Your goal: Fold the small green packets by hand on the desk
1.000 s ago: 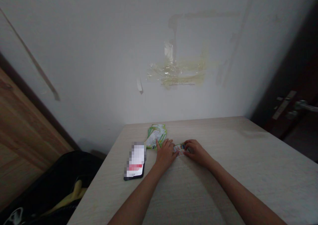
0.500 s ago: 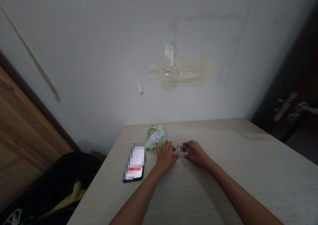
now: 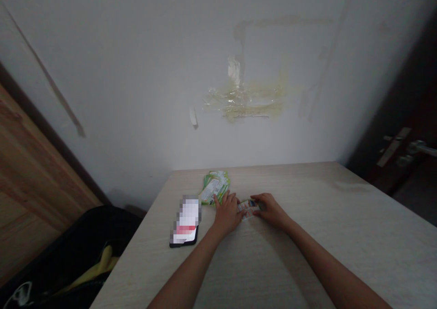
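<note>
Right hand [image 3: 272, 210] is grasping a multicoloured, rectangular printed card [image 3: 248, 208]; left hand [image 3: 226, 214] is touching its other end (grip unclear). Probably handling step; next move's likely needing steadiness.

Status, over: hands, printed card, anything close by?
Left hand spread, thumb by left edge of small printed card. Right hand at its right edge, grip unclear. Close by: green card stack just beyond left hand, phone to the left.
</note>
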Tool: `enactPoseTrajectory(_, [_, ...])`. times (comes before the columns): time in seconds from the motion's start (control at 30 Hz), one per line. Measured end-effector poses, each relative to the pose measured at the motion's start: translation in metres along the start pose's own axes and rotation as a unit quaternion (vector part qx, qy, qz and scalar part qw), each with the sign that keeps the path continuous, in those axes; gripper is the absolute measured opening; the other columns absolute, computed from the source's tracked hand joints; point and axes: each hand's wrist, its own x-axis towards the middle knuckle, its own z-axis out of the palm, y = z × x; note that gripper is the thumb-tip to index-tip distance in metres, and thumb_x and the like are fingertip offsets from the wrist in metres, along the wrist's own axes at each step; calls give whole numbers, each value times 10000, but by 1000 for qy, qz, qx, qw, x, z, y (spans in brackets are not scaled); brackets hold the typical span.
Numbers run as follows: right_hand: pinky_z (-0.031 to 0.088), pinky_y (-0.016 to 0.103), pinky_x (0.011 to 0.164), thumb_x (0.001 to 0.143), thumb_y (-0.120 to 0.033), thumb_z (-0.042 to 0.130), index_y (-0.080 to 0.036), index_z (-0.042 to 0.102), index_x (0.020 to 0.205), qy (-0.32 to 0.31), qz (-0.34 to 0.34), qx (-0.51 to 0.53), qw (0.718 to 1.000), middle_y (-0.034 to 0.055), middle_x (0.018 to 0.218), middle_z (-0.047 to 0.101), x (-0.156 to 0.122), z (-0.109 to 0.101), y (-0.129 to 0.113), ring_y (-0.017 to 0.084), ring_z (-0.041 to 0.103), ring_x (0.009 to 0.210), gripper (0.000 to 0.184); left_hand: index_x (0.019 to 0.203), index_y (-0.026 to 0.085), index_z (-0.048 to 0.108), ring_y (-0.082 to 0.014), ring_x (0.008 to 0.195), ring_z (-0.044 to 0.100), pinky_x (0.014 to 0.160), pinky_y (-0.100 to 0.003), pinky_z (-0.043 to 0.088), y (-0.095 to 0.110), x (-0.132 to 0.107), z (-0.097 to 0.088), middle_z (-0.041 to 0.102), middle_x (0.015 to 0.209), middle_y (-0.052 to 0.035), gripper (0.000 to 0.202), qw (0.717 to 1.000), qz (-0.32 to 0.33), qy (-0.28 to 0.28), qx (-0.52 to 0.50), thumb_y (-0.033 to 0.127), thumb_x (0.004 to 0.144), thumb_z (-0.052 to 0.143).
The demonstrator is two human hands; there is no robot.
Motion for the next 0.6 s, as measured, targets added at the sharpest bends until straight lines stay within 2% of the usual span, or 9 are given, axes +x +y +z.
enactPoseTrajectory(0.23, [443,391,877,701,-220,722,-182,632,1146,-2,2,10,1000,75,965,658,-2,2,-3,236,570,941,456,1047,223,578,-309,1370,331,1082,-730,8,3,-3,0,551,1335,-73,258,1000,17,4,1,401,861,590])
enactPoseTrajectory(0.4, [446,372,852,718,-194,704,-187,635,1135,0,-7,13,1000,61,925,639,-1,-2,-7,222,564,915,422,1136,249,558,-297,1364,341,1097,-708,-16,4,-4,-1,552,1331,-64,303,999,42,21,-12,380,865,590])
enactPoseTrajectory(0.53, [455,375,868,735,-164,677,-206,641,1122,-4,-10,24,1000,61,946,616,-1,-4,-6,219,559,938,391,1125,238,567,-266,1340,384,1137,-641,-14,8,-3,-4,591,1275,-63,272,996,67,30,-48,330,870,587])
enactPoseTrajectory(0.6, [459,382,889,741,-159,667,-219,642,1121,-3,-13,33,999,68,982,601,-1,-4,-3,221,556,967,385,1117,223,567,-243,1321,411,1164,-579,47,11,-2,-6,612,1236,-66,267,994,74,37,-70,326,872,584])
